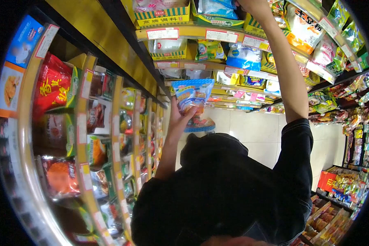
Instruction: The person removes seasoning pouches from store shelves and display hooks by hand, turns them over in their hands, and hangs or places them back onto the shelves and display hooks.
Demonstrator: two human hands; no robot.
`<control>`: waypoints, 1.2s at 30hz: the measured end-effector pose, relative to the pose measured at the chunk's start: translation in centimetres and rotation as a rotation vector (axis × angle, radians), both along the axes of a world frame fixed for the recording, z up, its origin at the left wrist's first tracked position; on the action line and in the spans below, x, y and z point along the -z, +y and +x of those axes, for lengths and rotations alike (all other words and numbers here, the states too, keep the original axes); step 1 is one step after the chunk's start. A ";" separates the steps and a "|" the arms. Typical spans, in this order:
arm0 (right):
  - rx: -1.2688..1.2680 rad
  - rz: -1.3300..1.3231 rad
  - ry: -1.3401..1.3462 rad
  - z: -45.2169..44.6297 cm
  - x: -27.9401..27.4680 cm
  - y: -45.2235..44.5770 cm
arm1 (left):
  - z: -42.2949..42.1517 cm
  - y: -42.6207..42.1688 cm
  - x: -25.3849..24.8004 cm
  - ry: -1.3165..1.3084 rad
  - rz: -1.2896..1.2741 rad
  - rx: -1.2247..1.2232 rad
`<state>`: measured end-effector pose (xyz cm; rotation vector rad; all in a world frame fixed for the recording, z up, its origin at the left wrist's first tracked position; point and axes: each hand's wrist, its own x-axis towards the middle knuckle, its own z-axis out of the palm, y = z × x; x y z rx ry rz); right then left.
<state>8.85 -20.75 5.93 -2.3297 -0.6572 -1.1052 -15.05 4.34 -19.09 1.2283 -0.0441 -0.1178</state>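
My left hand (182,117) is closed around a light blue plastic packet (194,91), its thumb across the front. Just below it shows a second blue and orange packet (200,124); whether that hand also holds it I cannot tell. My right arm stretches up to the top shelf, where my right hand (253,5) is partly cut off by the frame edge. Its fingers are at the corner of a blue and white packet (216,9) in a yellow and green display box (217,21). Their grip is mostly hidden.
Shelves with price tags (222,36) and bagged goods rise in front. To the left, more shelves hold red packets (55,82) and other pouches. A large white and orange bag (303,28) stands at the upper right. Pale floor tiles (254,127) lie below.
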 end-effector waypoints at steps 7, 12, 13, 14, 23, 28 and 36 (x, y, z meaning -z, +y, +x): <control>-0.179 0.008 0.225 -0.1 -1.7 1.3 | -0.3 0.2 0.2 -0.010 0.006 -0.026; -0.084 -0.101 -0.232 -0.7 0.4 2.0 | -0.6 0.1 0.0 0.032 -0.026 -0.027; -0.031 -0.096 -0.244 -1.8 0.2 2.7 | -0.5 0.0 0.4 0.025 -0.009 -0.033; 0.023 -0.091 -0.256 -3.6 0.1 3.5 | -0.5 -0.1 0.6 0.017 0.007 -0.036; 0.066 -0.375 -0.067 -5.4 0.5 2.9 | -0.9 -0.2 -3.0 0.028 0.011 -0.028; 0.034 -0.412 -0.012 -4.1 1.1 1.7 | 1.4 0.7 -12.7 -0.048 -0.087 0.012; -0.109 -0.258 -0.101 -7.6 -0.3 0.3 | 7.5 2.7 -20.5 -0.114 -0.171 0.091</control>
